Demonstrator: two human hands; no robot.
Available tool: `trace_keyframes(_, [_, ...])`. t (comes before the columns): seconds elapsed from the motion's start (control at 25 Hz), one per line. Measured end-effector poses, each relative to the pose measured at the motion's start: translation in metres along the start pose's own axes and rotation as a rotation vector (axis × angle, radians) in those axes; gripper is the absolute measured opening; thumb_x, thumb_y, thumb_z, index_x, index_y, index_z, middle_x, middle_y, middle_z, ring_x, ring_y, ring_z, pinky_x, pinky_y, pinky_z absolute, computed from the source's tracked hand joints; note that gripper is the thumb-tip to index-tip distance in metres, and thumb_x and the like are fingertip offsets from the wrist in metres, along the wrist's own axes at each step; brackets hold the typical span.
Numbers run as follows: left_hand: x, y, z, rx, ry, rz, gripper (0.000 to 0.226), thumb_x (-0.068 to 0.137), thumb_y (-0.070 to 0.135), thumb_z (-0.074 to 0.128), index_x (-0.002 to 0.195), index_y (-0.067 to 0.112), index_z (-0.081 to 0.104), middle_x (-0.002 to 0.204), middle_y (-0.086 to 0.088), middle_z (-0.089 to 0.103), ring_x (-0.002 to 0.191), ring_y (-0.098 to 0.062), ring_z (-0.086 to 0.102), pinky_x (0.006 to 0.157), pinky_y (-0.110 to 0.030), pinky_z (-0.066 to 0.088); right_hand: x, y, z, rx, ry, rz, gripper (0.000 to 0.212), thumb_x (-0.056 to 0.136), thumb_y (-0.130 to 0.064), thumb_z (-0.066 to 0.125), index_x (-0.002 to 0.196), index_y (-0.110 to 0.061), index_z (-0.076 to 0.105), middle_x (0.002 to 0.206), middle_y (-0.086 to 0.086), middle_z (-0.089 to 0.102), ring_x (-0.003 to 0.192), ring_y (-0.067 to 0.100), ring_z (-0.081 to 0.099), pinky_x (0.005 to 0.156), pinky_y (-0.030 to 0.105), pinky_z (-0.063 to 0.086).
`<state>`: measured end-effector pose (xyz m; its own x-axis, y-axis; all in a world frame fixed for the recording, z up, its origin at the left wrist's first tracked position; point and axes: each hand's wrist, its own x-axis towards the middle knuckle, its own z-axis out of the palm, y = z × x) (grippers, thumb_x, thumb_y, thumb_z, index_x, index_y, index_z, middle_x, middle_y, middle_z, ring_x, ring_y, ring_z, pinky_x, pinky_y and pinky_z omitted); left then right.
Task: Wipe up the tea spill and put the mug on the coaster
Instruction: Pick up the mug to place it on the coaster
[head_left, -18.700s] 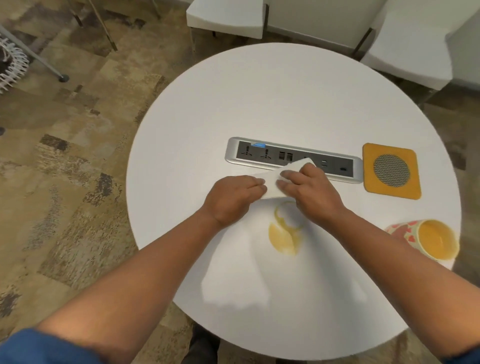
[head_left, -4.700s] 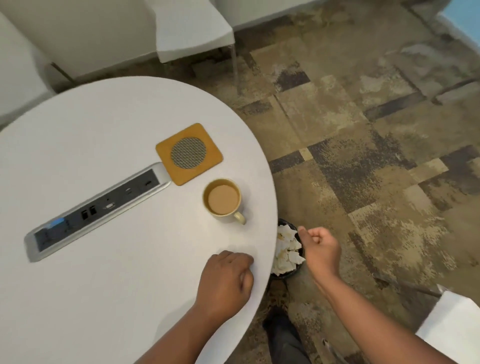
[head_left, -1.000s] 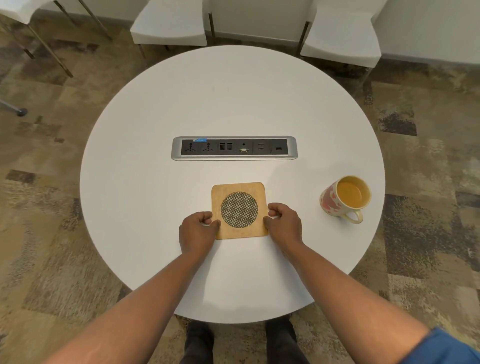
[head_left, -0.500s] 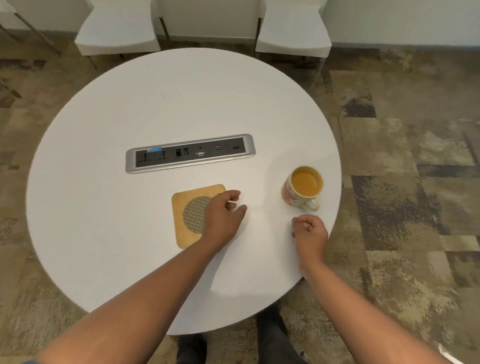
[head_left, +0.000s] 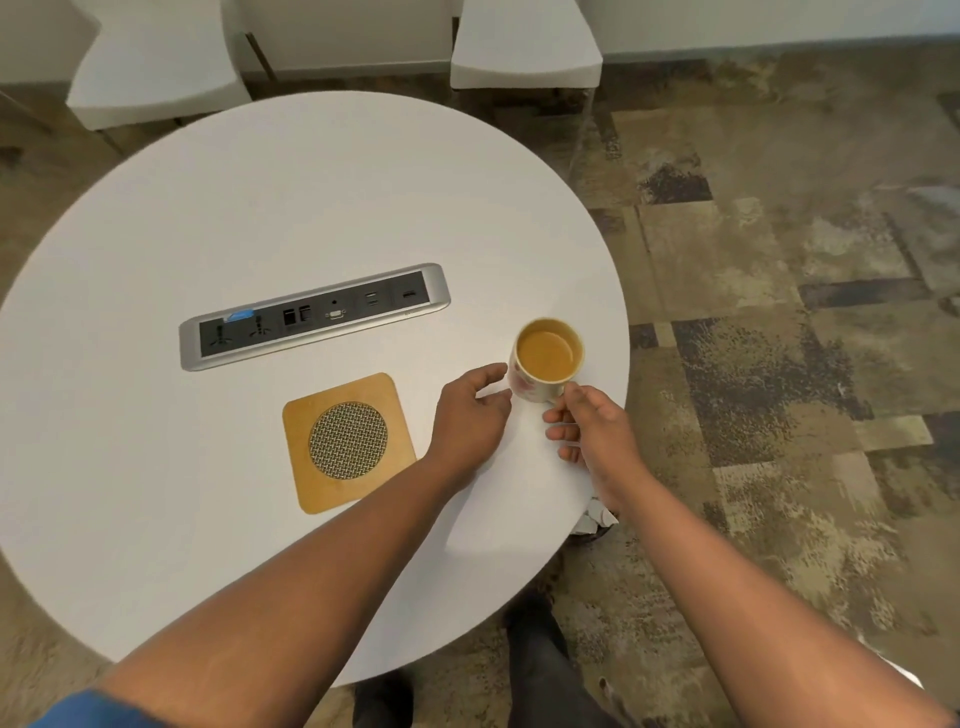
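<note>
A patterned mug (head_left: 546, 360) full of tea stands near the right edge of the round white table (head_left: 311, 208). My right hand (head_left: 592, 434) pinches its handle on the near side. My left hand (head_left: 470, 415) is open, its fingers spread just left of the mug's wall; I cannot tell whether they touch it. An orange square coaster (head_left: 349, 441) with a round mesh centre lies flat to the left of my left hand. No spill shows on the tabletop.
A silver power and socket strip (head_left: 314, 315) is set into the table behind the coaster. Two white chairs (head_left: 524, 47) stand at the far side. A bin with crumpled tissue (head_left: 597, 517) peeks out under the table's right edge. Patterned carpet lies to the right.
My left hand left the coaster and moved right to the mug's side. My right hand rose from the table edge and took the mug's handle. The view shifted.
</note>
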<state>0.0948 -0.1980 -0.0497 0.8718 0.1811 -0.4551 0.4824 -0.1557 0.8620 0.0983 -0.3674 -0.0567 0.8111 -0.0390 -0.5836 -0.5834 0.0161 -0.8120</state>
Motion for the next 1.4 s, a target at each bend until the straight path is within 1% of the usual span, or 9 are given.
trace_keyframes(0.12, [-0.004,0.006,0.004,-0.004,-0.005,0.02,0.038,0.097,0.006,0.061,0.11,0.042,0.067,0.094,0.039,0.07,0.078,0.013,0.067,0.07,-0.006,0.051,0.002,0.0,0.0,0.018,-0.065,-0.006,0.027,0.1,-0.039,0.052,0.083,-0.023,0.064,0.08,0.003,0.069,0.067,0.01,0.058,0.061,0.025,0.047])
trace_keyframes(0.2, [-0.005,0.006,0.004,-0.022,0.006,0.029,0.038,0.097,0.007,0.062,0.11,0.042,0.066,0.087,0.048,0.066,0.071,0.011,0.065,0.066,-0.005,0.05,0.002,-0.002,0.003,0.001,-0.114,-0.016,0.031,0.102,-0.037,0.049,0.079,-0.02,0.062,0.079,0.006,0.066,0.065,0.01,0.056,0.061,0.024,0.046])
trace_keyframes(0.4, [-0.008,0.001,-0.011,-0.064,0.071,0.045,0.037,0.095,0.007,0.061,0.122,0.03,0.071,0.083,0.037,0.072,0.079,-0.011,0.063,0.073,-0.023,0.052,-0.009,-0.005,0.025,-0.048,-0.164,-0.05,0.032,0.105,-0.032,0.044,0.081,-0.015,0.057,0.079,0.008,0.062,0.064,0.01,0.052,0.062,0.023,0.045])
trace_keyframes(0.6, [-0.023,-0.008,-0.063,-0.122,0.192,0.053,0.039,0.096,0.001,0.058,0.109,0.036,0.071,0.088,0.028,0.077,0.063,0.009,0.064,0.055,-0.009,0.048,-0.027,-0.002,0.072,-0.082,-0.265,-0.058,0.03,0.105,-0.031,0.043,0.084,-0.017,0.059,0.081,0.005,0.062,0.068,0.01,0.054,0.065,0.023,0.046])
trace_keyframes(0.68, [-0.03,-0.016,-0.086,-0.135,0.273,0.041,0.035,0.096,0.002,0.06,0.106,0.033,0.072,0.091,0.024,0.077,0.065,0.015,0.063,0.061,-0.008,0.049,-0.035,0.003,0.094,-0.104,-0.309,-0.052,0.03,0.105,-0.031,0.043,0.083,-0.019,0.06,0.081,0.004,0.062,0.069,0.01,0.054,0.065,0.023,0.046])
trace_keyframes(0.76, [-0.039,-0.026,-0.108,-0.182,0.322,0.019,0.032,0.096,0.003,0.062,0.105,0.03,0.075,0.096,0.017,0.078,0.077,0.012,0.068,0.072,-0.012,0.052,-0.043,0.01,0.117,-0.114,-0.361,-0.048,0.029,0.104,-0.03,0.044,0.083,-0.02,0.061,0.08,0.002,0.063,0.07,0.01,0.054,0.064,0.022,0.046])
trace_keyframes(0.88, [-0.05,-0.041,-0.136,-0.221,0.39,0.007,0.028,0.096,0.003,0.063,0.106,0.024,0.079,0.099,0.012,0.079,0.086,0.004,0.072,0.075,-0.016,0.057,-0.055,0.021,0.147,-0.137,-0.429,-0.055,0.03,0.102,-0.032,0.045,0.08,-0.02,0.061,0.079,0.0,0.063,0.072,0.01,0.054,0.064,0.02,0.047])
trace_keyframes(1.16, [-0.064,-0.068,-0.177,-0.234,0.461,-0.036,0.025,0.096,0.002,0.063,0.108,0.016,0.079,0.092,0.019,0.078,0.082,0.009,0.07,0.067,-0.008,0.051,-0.074,0.039,0.189,-0.208,-0.487,-0.033,0.033,0.103,-0.037,0.045,0.082,-0.018,0.061,0.081,0.001,0.063,0.075,0.011,0.054,0.071,0.026,0.047])
trace_keyframes(1.4, [-0.068,-0.079,-0.189,-0.233,0.432,-0.042,0.025,0.096,0.001,0.063,0.108,0.017,0.078,0.102,0.011,0.078,0.086,0.006,0.072,0.072,-0.012,0.054,-0.08,0.047,0.198,-0.216,-0.497,-0.012,0.029,0.104,-0.034,0.045,0.086,-0.018,0.061,0.081,-0.001,0.063,0.075,0.011,0.054,0.072,0.025,0.047])
